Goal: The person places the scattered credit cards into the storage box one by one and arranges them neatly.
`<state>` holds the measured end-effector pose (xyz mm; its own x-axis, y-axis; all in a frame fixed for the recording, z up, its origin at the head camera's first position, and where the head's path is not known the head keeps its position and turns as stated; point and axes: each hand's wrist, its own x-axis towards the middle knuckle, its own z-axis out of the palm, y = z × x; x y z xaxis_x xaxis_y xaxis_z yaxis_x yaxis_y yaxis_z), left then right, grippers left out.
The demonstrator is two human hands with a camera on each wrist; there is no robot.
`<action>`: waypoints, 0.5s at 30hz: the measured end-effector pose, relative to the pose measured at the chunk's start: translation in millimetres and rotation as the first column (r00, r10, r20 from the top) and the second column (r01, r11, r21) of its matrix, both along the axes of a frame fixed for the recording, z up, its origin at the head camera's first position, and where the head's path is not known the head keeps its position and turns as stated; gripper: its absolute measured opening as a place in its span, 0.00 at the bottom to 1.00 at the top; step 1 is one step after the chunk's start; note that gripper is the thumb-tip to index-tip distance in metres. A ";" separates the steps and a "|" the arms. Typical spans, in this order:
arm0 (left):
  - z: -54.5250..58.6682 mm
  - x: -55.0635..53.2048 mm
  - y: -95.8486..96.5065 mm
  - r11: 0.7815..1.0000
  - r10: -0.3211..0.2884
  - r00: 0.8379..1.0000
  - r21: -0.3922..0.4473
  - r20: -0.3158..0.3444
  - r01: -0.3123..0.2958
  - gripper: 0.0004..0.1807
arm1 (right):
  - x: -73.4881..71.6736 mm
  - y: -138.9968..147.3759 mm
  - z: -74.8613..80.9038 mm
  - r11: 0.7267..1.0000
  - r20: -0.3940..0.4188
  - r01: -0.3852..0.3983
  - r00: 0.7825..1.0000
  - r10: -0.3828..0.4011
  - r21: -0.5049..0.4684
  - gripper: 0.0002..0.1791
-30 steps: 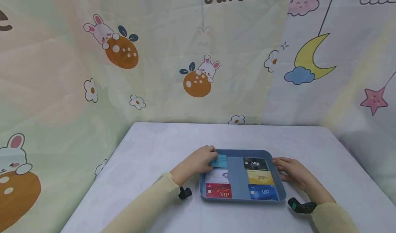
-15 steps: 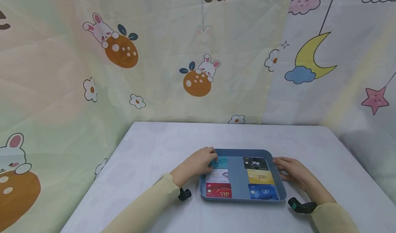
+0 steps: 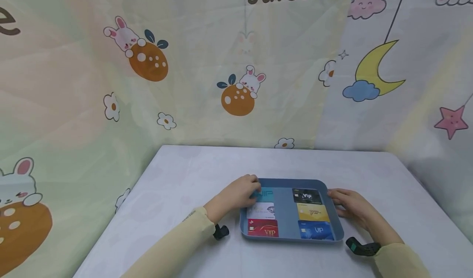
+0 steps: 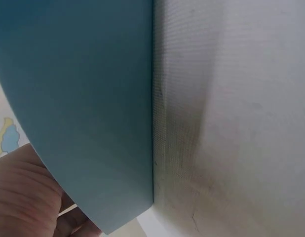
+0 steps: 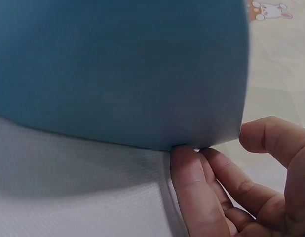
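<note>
A shallow blue-grey tray (image 3: 287, 212) lies on the table. Down its left side run a teal VIP card (image 3: 267, 194), a white card (image 3: 262, 211) and a red VIP card (image 3: 262, 228). A black Vip card (image 3: 307, 196), a yellow card (image 3: 313, 212) and a blue VIP card (image 3: 316, 230) line the right side. Reaching over the left rim, my left hand (image 3: 238, 192) holds the teal card at its left end with curled fingers. My right hand (image 3: 352, 206) holds the tray's right edge, with fingertips at the rim and base in the right wrist view.
The table (image 3: 199, 167) has a white cloth, and a printed fabric backdrop (image 3: 192, 56) hangs behind it and along both sides. Black wrist cameras show below the left cuff and beside the right one.
The teal card has slid slightly toward the white card, and more of its VIP lettering shows. Both hands stay at the tray's edges. The head view has shifted slightly.
</note>
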<state>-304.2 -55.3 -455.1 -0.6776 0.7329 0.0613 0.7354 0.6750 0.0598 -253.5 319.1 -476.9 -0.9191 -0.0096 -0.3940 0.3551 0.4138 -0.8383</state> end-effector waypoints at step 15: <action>7.0 -18.2 -29.1 0.983 0.181 0.971 0.057 -0.154 -0.174 0.18 | -6.6 3.9 -4.7 0.996 -0.053 -0.064 0.996 0.067 0.054 0.50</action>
<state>-322.4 -84.5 -448.1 -0.7757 0.5963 0.2068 0.6067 0.7947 -0.0158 -260.2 322.9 -481.6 -0.9372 -0.0511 -0.3450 0.2803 0.4783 -0.8323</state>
